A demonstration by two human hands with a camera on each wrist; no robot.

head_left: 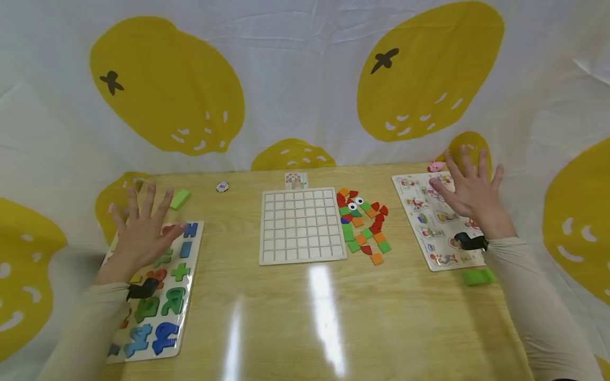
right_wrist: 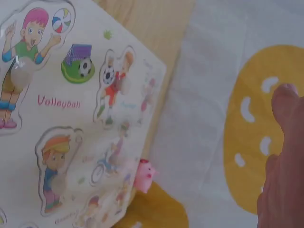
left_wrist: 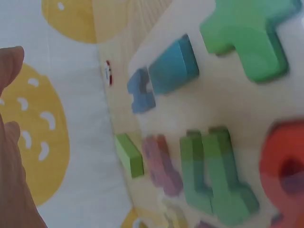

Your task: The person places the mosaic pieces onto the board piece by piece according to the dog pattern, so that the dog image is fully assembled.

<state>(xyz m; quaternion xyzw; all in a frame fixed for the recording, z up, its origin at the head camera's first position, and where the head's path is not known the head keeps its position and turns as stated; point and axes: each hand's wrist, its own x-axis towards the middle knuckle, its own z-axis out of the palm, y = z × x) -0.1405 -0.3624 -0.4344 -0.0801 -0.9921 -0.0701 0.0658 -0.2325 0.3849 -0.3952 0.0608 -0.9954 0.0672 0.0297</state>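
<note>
we see both hands with their fingers spread wide and holding nothing. the left hand [head_left: 142, 235] is at the left of the head view, in line with the upper part of a number board [head_left: 193, 260], and the right hand [head_left: 472, 194] is at the right of that view, in line with the upper part of a sports board [head_left: 440, 246]. each wrist wears a black strap [head_left: 143, 289] below a pale sleeve. on the number board, along its right side, we find a blue bar [head_left: 185, 250] above a green plus piece [head_left: 180, 272]. the sports board shows cartoon players, and we can read "volleyball" at the upper left of the right wrist view. just above the number board lies a green block [head_left: 180, 199]; a second green block [head_left: 478, 277] lies at the lower edge of the sports board, and a pink pig toy [head_left: 436, 166] is just beyond its top edge. in the middle of the head view we have a pale grid board [head_left: 293, 231], with a small card [head_left: 296, 181] at its top edge, loose coloured pieces [head_left: 349, 233] and two googly eyes [head_left: 352, 207] along its right side, and a chip [head_left: 222, 187] to its upper left. behind the wooden table [head_left: 271, 312] hangs a white cloth [head_left: 295, 79] with large yellow fruit.
</note>
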